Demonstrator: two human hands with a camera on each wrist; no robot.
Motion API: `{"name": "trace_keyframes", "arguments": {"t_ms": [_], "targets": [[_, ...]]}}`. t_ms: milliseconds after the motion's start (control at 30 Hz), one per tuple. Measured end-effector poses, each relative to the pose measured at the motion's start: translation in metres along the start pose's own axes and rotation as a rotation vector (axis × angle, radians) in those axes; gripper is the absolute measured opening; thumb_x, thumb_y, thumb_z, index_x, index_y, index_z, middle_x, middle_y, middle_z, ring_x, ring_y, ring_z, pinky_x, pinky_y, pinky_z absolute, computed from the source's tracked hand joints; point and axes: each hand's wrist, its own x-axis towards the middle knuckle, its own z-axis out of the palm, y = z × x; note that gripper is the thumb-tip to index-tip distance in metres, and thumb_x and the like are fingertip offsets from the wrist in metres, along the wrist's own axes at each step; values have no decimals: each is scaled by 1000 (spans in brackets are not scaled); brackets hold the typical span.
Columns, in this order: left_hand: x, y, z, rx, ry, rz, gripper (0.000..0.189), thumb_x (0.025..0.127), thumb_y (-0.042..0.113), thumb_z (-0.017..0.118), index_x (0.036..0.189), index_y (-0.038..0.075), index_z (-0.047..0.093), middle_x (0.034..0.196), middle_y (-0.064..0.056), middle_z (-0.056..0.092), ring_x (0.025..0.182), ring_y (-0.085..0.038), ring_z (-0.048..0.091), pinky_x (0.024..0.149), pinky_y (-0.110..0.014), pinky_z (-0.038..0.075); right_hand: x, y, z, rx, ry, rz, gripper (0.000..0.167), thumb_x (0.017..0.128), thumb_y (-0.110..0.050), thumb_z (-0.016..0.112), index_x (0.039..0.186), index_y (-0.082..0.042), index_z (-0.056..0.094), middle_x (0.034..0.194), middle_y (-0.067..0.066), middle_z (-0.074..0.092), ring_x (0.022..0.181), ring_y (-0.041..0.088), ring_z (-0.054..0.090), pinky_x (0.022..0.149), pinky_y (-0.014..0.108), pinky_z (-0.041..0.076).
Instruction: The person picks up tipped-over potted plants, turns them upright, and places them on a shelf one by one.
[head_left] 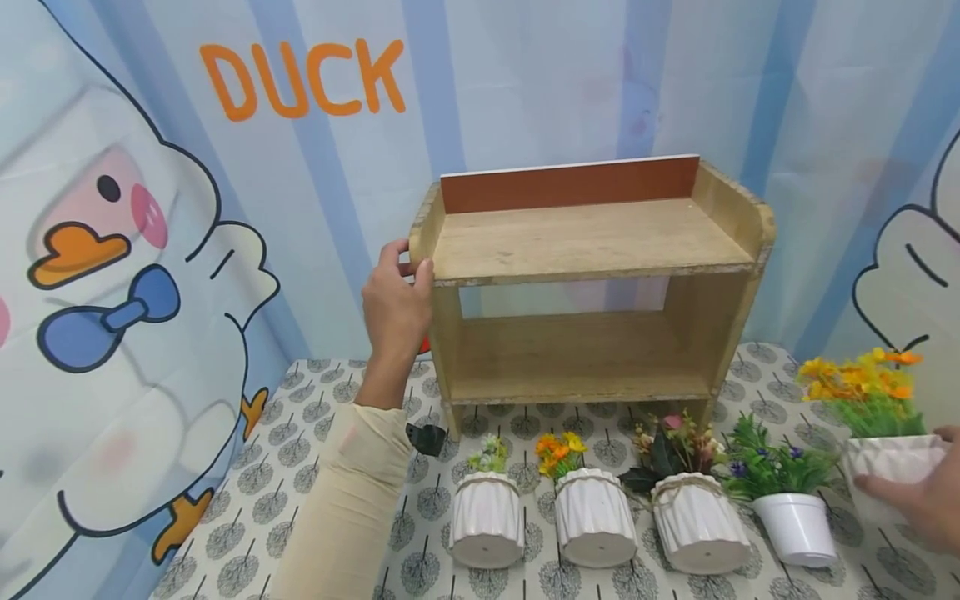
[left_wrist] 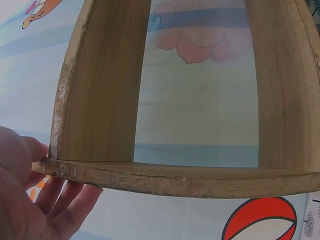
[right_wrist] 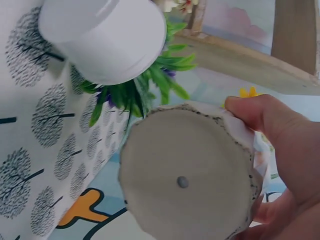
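Note:
A two-tier wooden shelf (head_left: 592,242) stands against the backdrop. My left hand (head_left: 397,308) grips the upper front of its left side panel; in the left wrist view, thumb and fingers of the left hand (left_wrist: 45,195) lie on opposite sides of the panel edge. At the far right my right hand (head_left: 918,500) holds a white ridged flower pot (head_left: 862,462) with orange and yellow flowers (head_left: 862,379). The right wrist view shows the pot's round underside (right_wrist: 165,150), with the thumb of my right hand (right_wrist: 285,155) along its side.
In front of the shelf, several potted plants line up: a white pot (head_left: 487,521) with pale flowers, another (head_left: 595,517) with orange flowers, a third (head_left: 697,525) with pinkish flowers and a smooth pot (head_left: 797,525) with purple ones. A tree-patterned cloth (head_left: 285,458) covers the table.

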Motion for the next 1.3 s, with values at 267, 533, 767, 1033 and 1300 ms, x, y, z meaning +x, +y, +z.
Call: {"name": "trace_keyframes", "arguments": {"t_ms": [267, 533, 767, 1033, 1300], "targets": [[-1, 2, 1, 2, 3, -11, 39, 98, 30, 62, 135, 17, 61, 115, -13, 76, 99, -31, 73, 81, -47, 59, -4, -23, -20, 118, 77, -131, 101, 72, -6, 80, 151, 13, 21, 140, 49, 36, 122, 63, 39, 97, 64, 45], [-2, 0, 2, 4, 7, -8, 39, 98, 30, 62, 135, 17, 62, 115, -13, 76, 101, -31, 73, 81, -47, 58, -8, -46, -29, 185, 71, -103, 104, 73, -1, 78, 155, 9, 15, 146, 47, 30, 127, 62, 36, 103, 74, 35], [-2, -1, 2, 8, 12, -3, 39, 98, 29, 62, 135, 16, 62, 114, -14, 76, 101, -32, 73, 79, -47, 58, -8, -62, -32, 241, 134, -128, 105, 66, 2, 84, 151, 9, 24, 142, 43, 37, 111, 56, 46, 64, 9, 25], [-2, 0, 3, 3, 12, -2, 39, 98, 29, 62, 134, 16, 62, 114, -15, 76, 103, -33, 73, 81, -47, 59, -11, -83, -36, 312, 151, -145, 103, 72, 0, 83, 155, 0, 22, 151, 34, 38, 125, 51, 47, 107, 19, 39], [-1, -1, 4, 9, 15, 1, 39, 98, 30, 61, 135, 15, 61, 115, -15, 76, 103, -32, 72, 79, -47, 59, -12, -101, -39, 372, 210, -195, 102, 74, 1, 82, 158, -12, 25, 154, 23, 40, 129, 37, 48, 110, 16, 35]]}}
